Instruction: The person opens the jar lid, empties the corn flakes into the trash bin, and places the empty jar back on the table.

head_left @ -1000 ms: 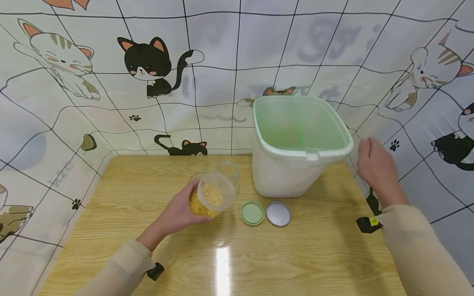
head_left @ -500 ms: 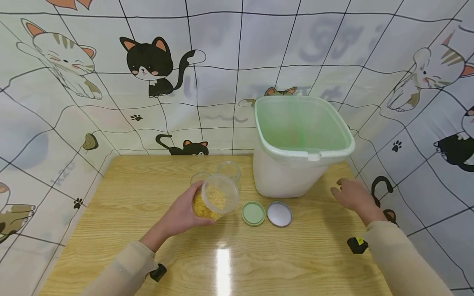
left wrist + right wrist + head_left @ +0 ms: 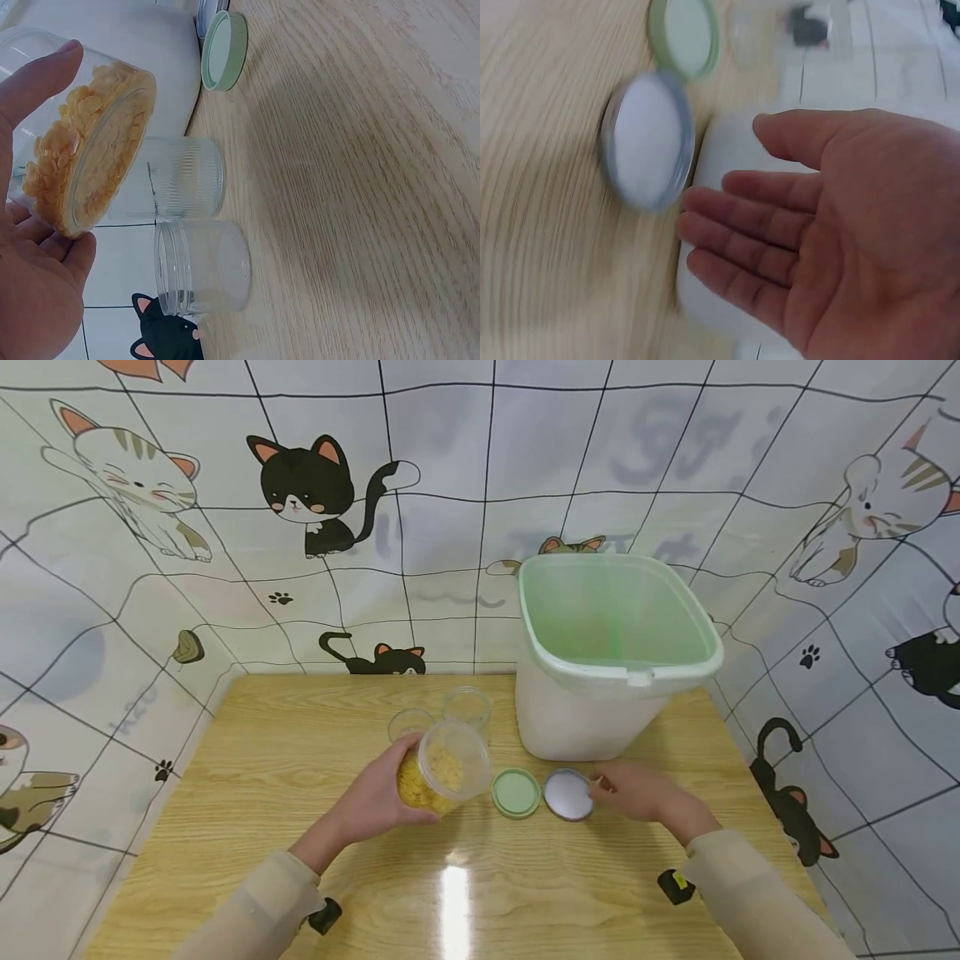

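Note:
My left hand (image 3: 375,797) grips a clear plastic jar (image 3: 457,764) partly filled with yellow flakes (image 3: 90,150). The jar is tilted, its mouth toward the right, above the table. My right hand (image 3: 637,789) is beside the silver lid (image 3: 567,794); in the right wrist view its fingers (image 3: 742,232) are loosely extended, apart from the lid, with nothing in them. Left of the silver lid lies a green lid (image 3: 516,792), inner side up. Behind the held jar stand two clear jars, one ribbed (image 3: 184,176) and one smooth (image 3: 206,266).
A tall white bin (image 3: 570,714) with a pale green inside stands at the back right of the wooden table (image 3: 315,727). A cat-printed, grid-lined cloth (image 3: 450,527) hangs behind and at both sides.
My right hand has come down from the right of the bin and moved left to the silver lid. The left hand keeps hold of the tilted jar, nearly still.

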A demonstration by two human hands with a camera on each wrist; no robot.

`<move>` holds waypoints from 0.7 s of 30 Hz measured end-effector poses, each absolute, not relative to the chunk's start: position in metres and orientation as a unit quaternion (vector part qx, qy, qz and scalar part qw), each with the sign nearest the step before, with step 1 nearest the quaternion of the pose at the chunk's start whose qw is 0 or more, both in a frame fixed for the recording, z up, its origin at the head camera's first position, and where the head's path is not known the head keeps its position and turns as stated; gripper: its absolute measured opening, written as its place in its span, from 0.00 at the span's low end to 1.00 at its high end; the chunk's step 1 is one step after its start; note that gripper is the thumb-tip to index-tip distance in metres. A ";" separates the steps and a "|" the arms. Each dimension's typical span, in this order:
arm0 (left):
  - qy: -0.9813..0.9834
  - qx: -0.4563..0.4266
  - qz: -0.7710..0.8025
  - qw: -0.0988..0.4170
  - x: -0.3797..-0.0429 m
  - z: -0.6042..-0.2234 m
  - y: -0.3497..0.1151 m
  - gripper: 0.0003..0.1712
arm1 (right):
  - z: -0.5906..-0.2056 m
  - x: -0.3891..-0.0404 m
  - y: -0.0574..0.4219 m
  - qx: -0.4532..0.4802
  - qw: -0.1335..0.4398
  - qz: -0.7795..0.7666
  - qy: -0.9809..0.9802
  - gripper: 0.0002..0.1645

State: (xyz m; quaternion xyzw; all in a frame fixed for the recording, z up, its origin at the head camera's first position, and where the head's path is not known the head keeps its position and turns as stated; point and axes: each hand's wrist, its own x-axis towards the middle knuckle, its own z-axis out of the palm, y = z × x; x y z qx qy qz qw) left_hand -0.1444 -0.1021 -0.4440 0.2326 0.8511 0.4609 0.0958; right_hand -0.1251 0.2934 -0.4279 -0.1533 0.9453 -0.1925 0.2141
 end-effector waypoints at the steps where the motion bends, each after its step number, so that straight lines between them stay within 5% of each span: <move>1: 0.851 0.232 0.460 0.097 -0.144 -0.444 -0.102 0.62 | -0.428 -0.125 0.287 -0.158 0.207 -0.197 0.945 0.25; 7: 0.851 0.236 0.458 0.104 -0.144 -0.445 -0.096 0.62 | -0.421 -0.126 0.244 -0.168 0.160 -0.229 0.945 0.21; 21: 0.852 0.251 0.444 0.116 -0.142 -0.450 -0.082 0.61 | -0.404 -0.122 0.178 -0.213 0.081 -0.271 0.935 0.57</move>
